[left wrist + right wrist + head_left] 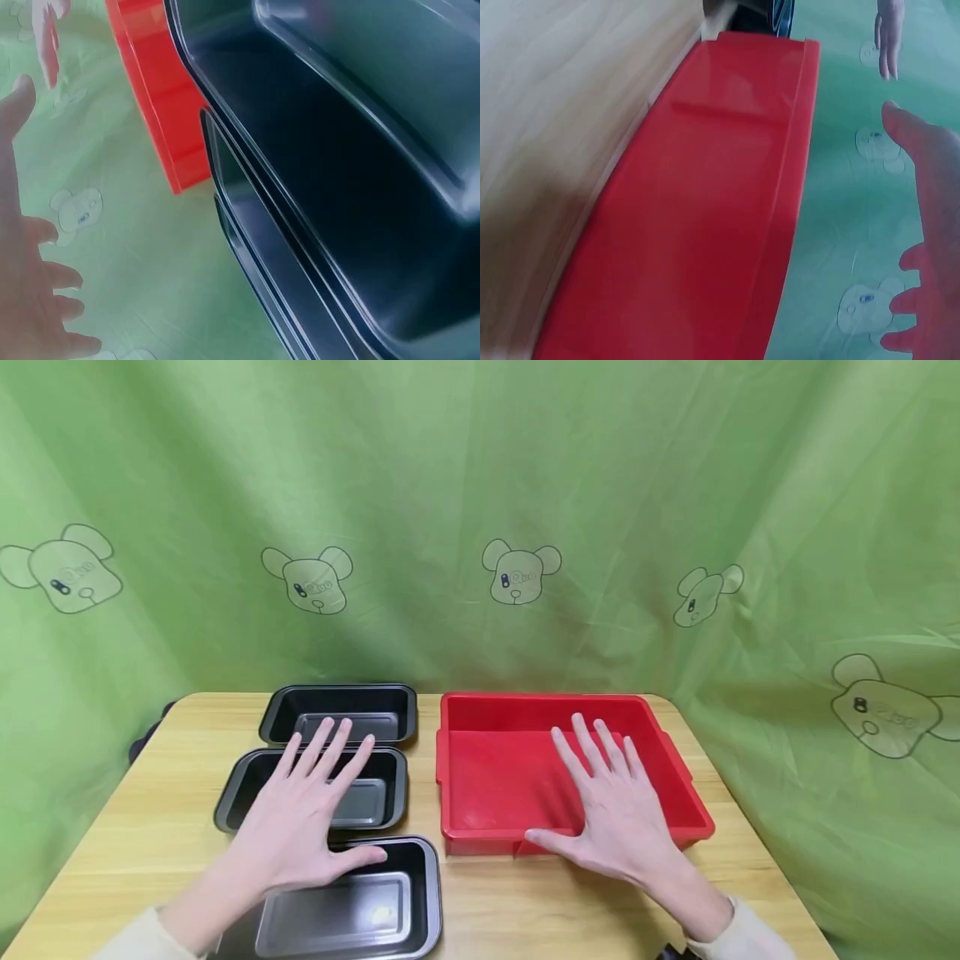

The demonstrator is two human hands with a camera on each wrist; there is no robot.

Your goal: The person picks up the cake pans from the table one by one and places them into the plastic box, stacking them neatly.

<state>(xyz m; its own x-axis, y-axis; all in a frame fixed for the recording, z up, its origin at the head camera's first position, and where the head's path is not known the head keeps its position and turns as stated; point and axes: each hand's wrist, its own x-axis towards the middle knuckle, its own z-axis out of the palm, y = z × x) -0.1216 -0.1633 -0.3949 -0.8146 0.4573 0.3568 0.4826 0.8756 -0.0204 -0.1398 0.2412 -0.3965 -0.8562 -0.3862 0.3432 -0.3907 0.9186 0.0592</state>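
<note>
My left hand (pixel 300 822) hovers palm down over the dark loaf pans, its fingers straight and spread. Beneath it are the middle loaf pan (pixel 247 793) and the near loaf pan (pixel 433 893), whose left part the hand and wrist hide. Spread the same way, my right hand (pixel 618 810) is held above the front right of a red tray (pixel 495 777). Neither hand holds anything. In the left wrist view, the left hand (pixel 26 277) appears beside the pans; the right wrist view has the right hand (pixel 937 247) raised beyond the tray's wall (pixel 697 202).
A far loaf pan (pixel 337 700) completes the column of pans on the left of the wooden table (pixel 517 910). Green cloth (pixel 420 460) with bear-like faces hangs behind and at both sides. A small black object (pixel 675 952) shows by the right sleeve.
</note>
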